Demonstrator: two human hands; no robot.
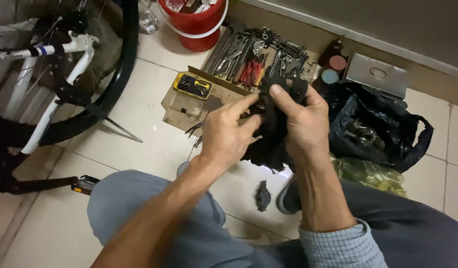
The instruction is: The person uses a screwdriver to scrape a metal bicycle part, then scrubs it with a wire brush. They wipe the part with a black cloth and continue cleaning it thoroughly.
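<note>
Both my hands meet in the middle of the view around a black rag (274, 130). My left hand (228, 134) pinches the rag's left side with its fingers closed on the cloth. My right hand (304, 125) wraps the rag from the right, thumb on top. The cloth hangs down between them above the tiled floor. A small dark wad (262, 195) lies on the tile below, between my knees.
A white bicycle frame (55, 74) and its black tyre (121, 74) stand at left, with a pedal (84, 184) near my left knee. Ahead lie a cardboard sheet (184, 106) with several wrenches (249, 54), a yellow bit case (193, 85), a red bucket (195, 25), a black plastic bag (383, 129) and a metal box (375, 74).
</note>
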